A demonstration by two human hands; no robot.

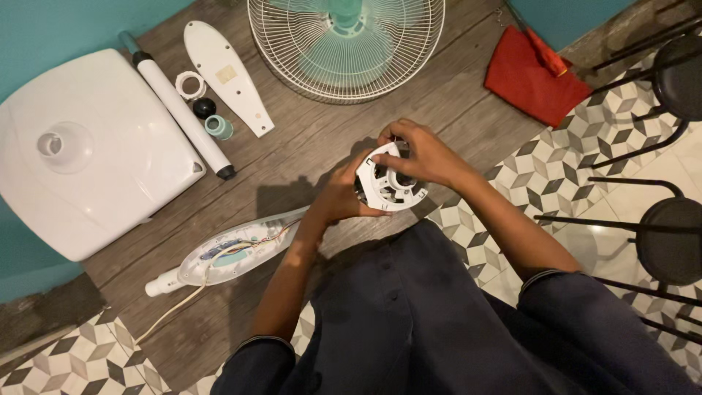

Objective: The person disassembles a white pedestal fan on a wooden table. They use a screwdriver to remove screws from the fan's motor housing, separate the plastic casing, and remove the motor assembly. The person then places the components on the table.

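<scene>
Where the wood-grain floor (453,95) fills the upper and middle frame, it meets a band of geometric grey-and-white tile (556,172) running from centre right down to the lower left, with teal wall (66,18) at the upper left and upper right corners. At frame centre, one white round fan motor housing (391,183) is held above the floor between both hands. The left hand (340,197) is curled closed around the housing's left edge; the right hand (424,153) is curled over its top and right side, fingers bent onto the rim. Just left of and below the hands lies one opened white control casing (234,252) with coloured wires exposed and one white cord (172,311) trailing toward the lower left.

Counted parts on the floor: one large white fan base (88,153) at far left; one white pole (183,113) beside it; one white elongated cover (227,73); one white ring (190,84), one black knob (204,107) and one pale green cap (219,126), close together between pole and cover. One wire fan guard with pale green blades (344,47) sits at top centre. One red cloth (534,77) lies at upper right. Two black stools (673,227) stand at the right edge.
</scene>
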